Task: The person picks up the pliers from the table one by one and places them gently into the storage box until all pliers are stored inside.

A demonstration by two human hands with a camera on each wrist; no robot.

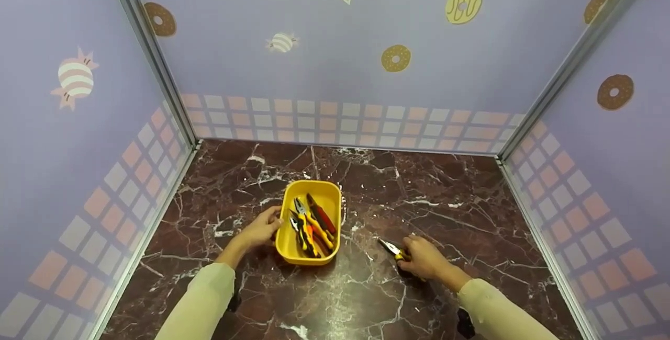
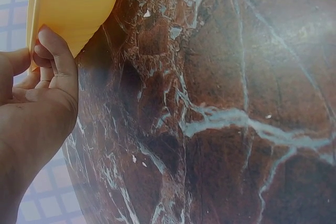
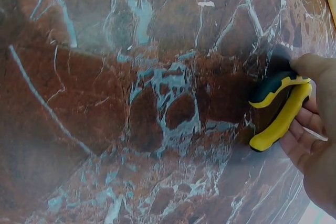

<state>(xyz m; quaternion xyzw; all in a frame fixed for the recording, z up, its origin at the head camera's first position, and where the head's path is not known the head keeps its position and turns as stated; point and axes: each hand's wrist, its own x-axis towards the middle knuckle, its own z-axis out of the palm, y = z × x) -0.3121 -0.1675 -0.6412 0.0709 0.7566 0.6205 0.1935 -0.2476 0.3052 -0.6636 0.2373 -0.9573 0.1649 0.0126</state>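
Note:
A yellow plastic bin (image 1: 335,193) stands on the dark marbled surface, with several pliers (image 1: 309,219) lying in it, some with yellow-and-black handles and one with red. At its left side, my left hand (image 1: 260,229) pinches the rim; the left wrist view shows thumb and fingers (image 2: 55,51) on either side of the bin wall. To the right of the bin, my right hand (image 1: 425,259) grips needle-nose pliers (image 1: 390,248) whose jaws point up and left. In the right wrist view the pliers' yellow-and-black handles (image 3: 283,114) stick out of the hand, spread apart.
Purple panels (image 1: 335,68) with printed sweets and checks enclose the marbled tabletop (image 1: 419,188) at the back, left and right. Metal strips (image 1: 172,89) run along the panel corners.

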